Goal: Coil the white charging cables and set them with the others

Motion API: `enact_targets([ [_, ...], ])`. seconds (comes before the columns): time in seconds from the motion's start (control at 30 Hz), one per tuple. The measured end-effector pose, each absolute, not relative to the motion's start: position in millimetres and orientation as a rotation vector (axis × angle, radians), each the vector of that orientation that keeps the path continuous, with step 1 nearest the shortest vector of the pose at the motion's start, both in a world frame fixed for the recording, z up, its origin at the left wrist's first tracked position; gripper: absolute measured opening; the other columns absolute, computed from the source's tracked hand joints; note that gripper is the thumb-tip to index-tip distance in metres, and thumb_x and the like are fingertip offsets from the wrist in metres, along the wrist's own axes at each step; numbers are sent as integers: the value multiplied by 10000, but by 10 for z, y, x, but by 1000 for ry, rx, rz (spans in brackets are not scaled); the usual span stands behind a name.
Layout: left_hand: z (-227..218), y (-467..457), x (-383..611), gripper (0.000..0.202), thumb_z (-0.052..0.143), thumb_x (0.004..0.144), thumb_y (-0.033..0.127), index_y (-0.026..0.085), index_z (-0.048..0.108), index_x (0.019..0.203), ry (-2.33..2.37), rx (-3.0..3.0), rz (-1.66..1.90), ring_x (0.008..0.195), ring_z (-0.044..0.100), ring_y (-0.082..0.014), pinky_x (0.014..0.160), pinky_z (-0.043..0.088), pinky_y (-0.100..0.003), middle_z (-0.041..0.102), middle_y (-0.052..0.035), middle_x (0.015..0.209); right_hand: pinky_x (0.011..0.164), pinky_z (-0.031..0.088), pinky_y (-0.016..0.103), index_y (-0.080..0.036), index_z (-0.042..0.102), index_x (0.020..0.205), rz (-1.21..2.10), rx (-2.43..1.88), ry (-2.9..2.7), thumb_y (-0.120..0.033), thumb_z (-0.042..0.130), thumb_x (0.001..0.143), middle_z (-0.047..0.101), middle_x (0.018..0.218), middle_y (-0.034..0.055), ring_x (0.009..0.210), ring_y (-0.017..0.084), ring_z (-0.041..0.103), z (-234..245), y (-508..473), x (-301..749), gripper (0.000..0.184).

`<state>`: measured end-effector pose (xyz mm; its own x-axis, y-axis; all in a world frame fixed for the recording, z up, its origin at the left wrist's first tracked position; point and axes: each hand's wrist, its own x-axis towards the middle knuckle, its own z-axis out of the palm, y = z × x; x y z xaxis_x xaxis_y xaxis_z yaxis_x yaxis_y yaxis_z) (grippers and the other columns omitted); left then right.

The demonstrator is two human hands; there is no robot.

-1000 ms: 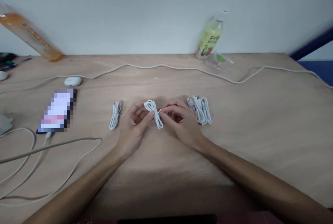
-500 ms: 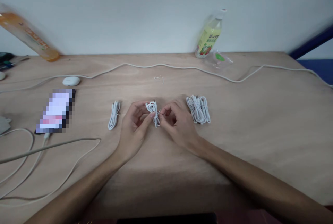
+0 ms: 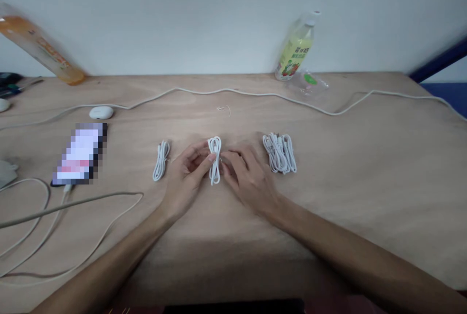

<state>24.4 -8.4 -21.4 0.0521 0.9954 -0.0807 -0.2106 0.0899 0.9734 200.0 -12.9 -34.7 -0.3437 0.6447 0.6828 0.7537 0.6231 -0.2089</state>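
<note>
Wall point(image 3: 219, 27): one, pale, behind everything.

Table point(image 3: 346, 182): one, wooden, its far edge along the wall; all my items lie on it or are handled above it.

Long cord point(image 3: 153, 98): one, whitish, running across the far part of the table.

Bottle of orange drink point(image 3: 47, 51): one, at the back left.

My hands, a pair, over the middle of the table. Left hand point(image 3: 184, 177): thumb and fingers pinch a coiled cable. Right hand point(image 3: 253, 177): fingers bent, tips close against the right side of that same cable; whether they grip its thin tie I cannot tell.

Bottle of yellow-green drink point(image 3: 295, 53): one, white cap, back right of centre, label printed.

Phone point(image 3: 80, 153): one, screen lit and blurred, at left, plug in its near end.

Clear wrapper point(image 3: 310, 80): one, green patch, beside the yellow-green bottle.

Heap of coiled cables point(image 3: 280, 153): white, just right of my right hand.

Coiled cable point(image 3: 216, 164): one, white, between my hands.

Lone coil point(image 3: 161, 160): one, white, just left of my left hand.

White case point(image 3: 101, 112): one, rounded, beyond the phone.

Scraps point(image 3: 221, 108): few, thin, pale, beyond my hands.
</note>
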Motion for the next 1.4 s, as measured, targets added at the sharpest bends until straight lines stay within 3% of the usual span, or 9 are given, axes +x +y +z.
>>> enact_targets([
  [0.27,-206,-44,248,413,990,766,343,193,812,1107,1002,814,1149,807,780,-158,791,612,-271,841,-15,945,715,559,325,-163,711,1054,-233,-1109,-2118,-230,544,1144,750,1005,115,934,228,703,-333,-131,2013,201],
  [0.57,-191,-59,248,385,977,783,300,188,818,1116,964,822,1122,821,794,-164,777,660,-274,847,-20,968,646,464,358,-183,673,877,-354,-1117,-2105,-161,484,1144,706,852,92,812,237,635,-357,-99,1993,327],
  [0.77,-173,-74,247,393,960,804,305,198,819,1154,954,888,1099,911,815,-208,879,689,-359,864,-46,1034,743,499,360,-207,624,939,234,-1074,-2034,-157,496,1087,694,916,73,838,231,624,-357,-38,2077,202],
  [0.93,-141,-77,252,395,959,805,306,206,829,1165,973,860,1094,1088,809,-249,913,686,-357,855,-71,1207,711,478,329,-238,566,879,731,-1068,-1854,-192,525,1055,658,850,8,750,183,585,-248,-9,2135,186],
  [1.03,-128,-73,253,418,973,785,315,199,833,1162,983,819,1102,1069,811,-245,902,688,-353,855,-71,1207,712,482,326,-242,596,925,687,-1077,-1843,-217,549,1059,666,866,7,760,181,588,-234,-41,2128,144],
  [1.13,-129,-71,251,406,979,780,309,203,840,1146,968,831,1114,918,819,-190,854,669,-294,874,-50,1085,742,508,340,-234,635,1005,528,-1048,-1909,-238,612,1053,689,919,29,813,201,613,-271,-70,2108,53],
  [1.23,-143,-69,245,370,981,785,299,211,846,1117,963,857,1112,817,807,-150,811,647,-245,874,-22,960,770,526,356,-219,643,996,419,-1019,-1956,-232,604,1072,689,932,49,841,217,624,-318,-71,2100,87],
  [1.4,-156,-72,245,377,972,793,321,201,842,1126,971,886,1095,867,817,-181,867,667,-303,876,-45,998,770,534,354,-222,633,960,476,-1047,-1980,-213,558,1084,686,942,52,817,210,617,-340,-53,2117,146],
])
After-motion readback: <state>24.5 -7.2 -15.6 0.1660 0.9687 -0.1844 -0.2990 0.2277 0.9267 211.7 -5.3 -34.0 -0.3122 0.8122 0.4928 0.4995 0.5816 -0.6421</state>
